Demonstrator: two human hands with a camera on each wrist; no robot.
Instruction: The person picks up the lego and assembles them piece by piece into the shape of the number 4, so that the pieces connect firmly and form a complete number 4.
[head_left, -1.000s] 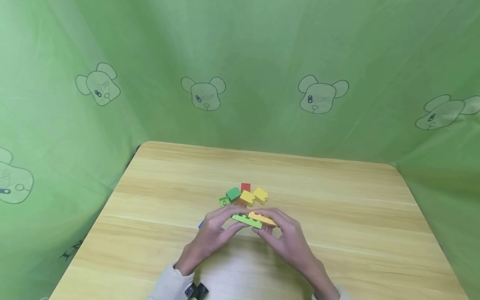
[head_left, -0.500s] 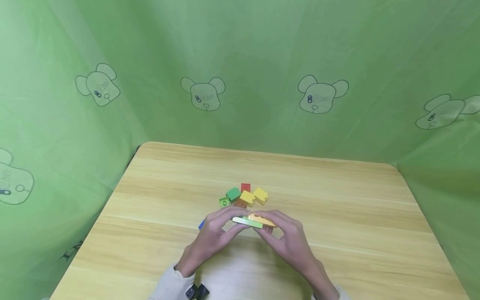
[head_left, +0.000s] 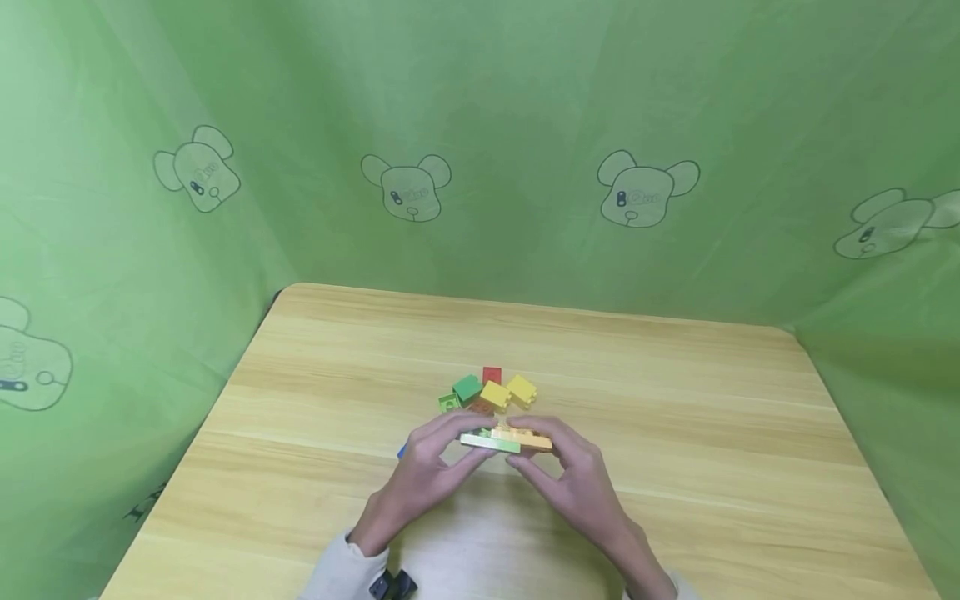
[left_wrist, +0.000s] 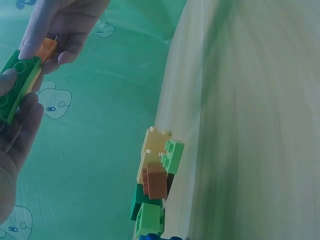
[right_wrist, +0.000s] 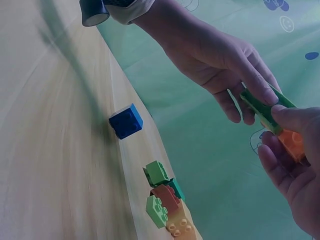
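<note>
A long light-green building brick (head_left: 491, 442) and an orange one (head_left: 534, 441) overlap in front of the person, held up between both hands. The left hand (head_left: 427, 467) grips the green brick's left end, thumb below and fingers over the top in the head view. The right hand (head_left: 576, 475) pinches the orange brick from the other side, its thumb near where the two bricks meet. Studs show on the green brick (left_wrist: 21, 92) in the left wrist view, under a thumb. Fingers partly cover the orange brick (right_wrist: 292, 144) in the right wrist view.
Past the hands, loose bricks lie on the wooden table (head_left: 675, 400): a red brick (head_left: 492, 375), yellow bricks (head_left: 522, 391), a dark green brick (head_left: 467, 388), a light-green brick (head_left: 448, 403) and a brown one (head_left: 482, 407). A blue brick (right_wrist: 126, 121) sits apart. Green cloth (head_left: 517, 250) surrounds the table.
The held bricks have turned from a slant to nearly level and shifted slightly left, their front edge now facing the head camera. Both hands keep their grip; the loose bricks have stayed put.
</note>
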